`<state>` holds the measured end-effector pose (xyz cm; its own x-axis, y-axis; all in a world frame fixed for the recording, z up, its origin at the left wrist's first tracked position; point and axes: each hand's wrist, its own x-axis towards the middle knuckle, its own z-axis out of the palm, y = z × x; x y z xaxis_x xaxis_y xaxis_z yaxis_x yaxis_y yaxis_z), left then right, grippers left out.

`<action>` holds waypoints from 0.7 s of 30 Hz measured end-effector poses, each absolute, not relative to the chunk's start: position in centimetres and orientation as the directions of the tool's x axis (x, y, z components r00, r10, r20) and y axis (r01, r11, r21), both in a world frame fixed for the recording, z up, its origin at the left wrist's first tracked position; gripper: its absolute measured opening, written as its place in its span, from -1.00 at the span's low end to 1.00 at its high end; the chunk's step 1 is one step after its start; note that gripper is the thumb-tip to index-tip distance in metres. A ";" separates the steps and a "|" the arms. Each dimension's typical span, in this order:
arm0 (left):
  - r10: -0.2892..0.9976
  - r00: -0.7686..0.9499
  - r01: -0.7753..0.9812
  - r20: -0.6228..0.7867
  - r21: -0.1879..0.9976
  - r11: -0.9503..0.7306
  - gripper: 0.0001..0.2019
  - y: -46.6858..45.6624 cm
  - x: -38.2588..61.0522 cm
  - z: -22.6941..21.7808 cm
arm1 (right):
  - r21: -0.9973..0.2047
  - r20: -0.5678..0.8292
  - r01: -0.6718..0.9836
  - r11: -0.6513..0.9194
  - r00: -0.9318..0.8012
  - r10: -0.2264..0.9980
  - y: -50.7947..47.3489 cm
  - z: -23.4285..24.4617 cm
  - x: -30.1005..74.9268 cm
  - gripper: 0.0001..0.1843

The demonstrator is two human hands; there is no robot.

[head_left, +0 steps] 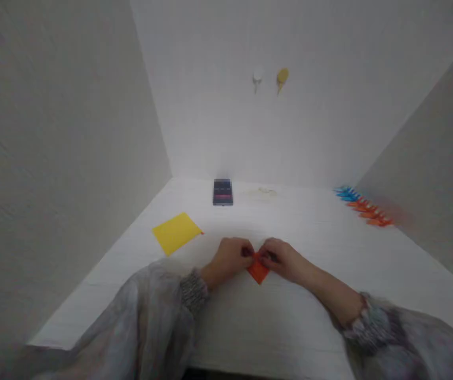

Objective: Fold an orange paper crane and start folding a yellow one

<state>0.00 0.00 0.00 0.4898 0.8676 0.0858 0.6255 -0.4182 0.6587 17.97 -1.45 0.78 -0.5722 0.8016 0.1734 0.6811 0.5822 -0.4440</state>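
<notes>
A small folded piece of orange paper (257, 271) lies on the white table (250, 322) in front of me. My left hand (230, 258) pinches its left upper edge with curled fingers. My right hand (282, 259) grips its right upper edge the same way. Both hands meet over the paper, and its lower point sticks out below them. Grey sleeves cover both forearms.
A yellow paper square (177, 232) lies to the left of my hands. A dark small box (223, 192) stands at the back. A row of blue and orange folded paper pieces (363, 207) lies at the back right. White walls enclose the table; two small hooks (270, 79) hang on the far wall.
</notes>
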 end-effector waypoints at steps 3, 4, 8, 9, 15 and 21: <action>0.849 0.514 0.621 0.127 0.628 -0.469 -0.88 -0.2 -0.1 0.3 | -0.446 0.196 0.635 0.630 -0.618 0.761 -1.5 1.2 17.9 -0.94; 0.840 0.523 0.620 0.146 0.611 -0.493 -0.89 -0.2 -0.1 0.3 | -0.444 0.202 0.620 0.647 -0.635 0.746 -1.5 1.4 17.9 -0.93; 0.781 0.577 0.609 0.239 0.512 -0.606 -0.91 -0.6 -0.4 0.7 | -0.421 0.215 0.559 0.714 -0.704 0.677 -1.6 1.8 18.3 -0.90; 0.765 0.595 0.599 0.247 0.498 -0.627 -0.91 -0.7 -0.5 0.7 | -0.413 0.217 0.551 0.725 -0.714 0.666 -1.7 1.8 18.4 -0.89; 0.759 0.608 0.576 0.233 0.528 -0.624 -0.84 -0.7 -0.6 0.4 | -0.385 0.239 0.557 0.736 -0.710 0.662 -1.8 1.2 18.6 -0.88; 0.757 0.607 0.550 0.242 0.559 -0.620 -0.85 -0.4 -0.3 0.1 | -0.384 0.245 0.599 0.703 -0.668 0.703 -1.9 1.1 18.4 -0.91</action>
